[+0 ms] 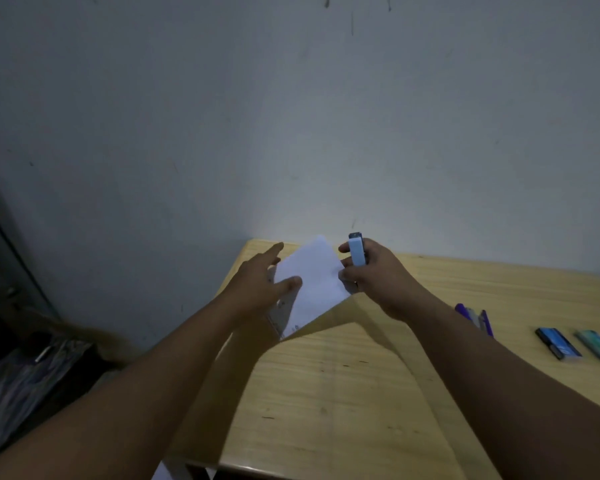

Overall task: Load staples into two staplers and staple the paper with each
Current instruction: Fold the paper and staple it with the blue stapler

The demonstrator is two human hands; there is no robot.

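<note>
Fingers of the right hand are curled round a pale blue stapler, thumb low on its near side, index finger hooked over the upper part. Stapler stands roughly upright in the grip, its dark end uppermost, right at the right edge of the white paper. Whether the paper edge sits inside the stapler's mouth cannot be told; the hand covers that spot.

Left hand: fingers straight and spread, lying flat against the left part of the paper, thumb resting on the sheet's upper face. The paper is tilted, one corner pointing away toward the wall, its lower edge lifted off the table and casting a shadow there. A printed or ruled strip shows along the paper's lower left edge; its marks are too small to read.

Well apart to the right on the table: a purple stapler, partly cut off behind the right forearm, so open or closed cannot be told. Further right, two small boxes side by side, a blue box and a teal box, the teal one clipped by the frame edge. Lighting is dim; the dark items on the floor at the lower left are not identifiable.
</note>
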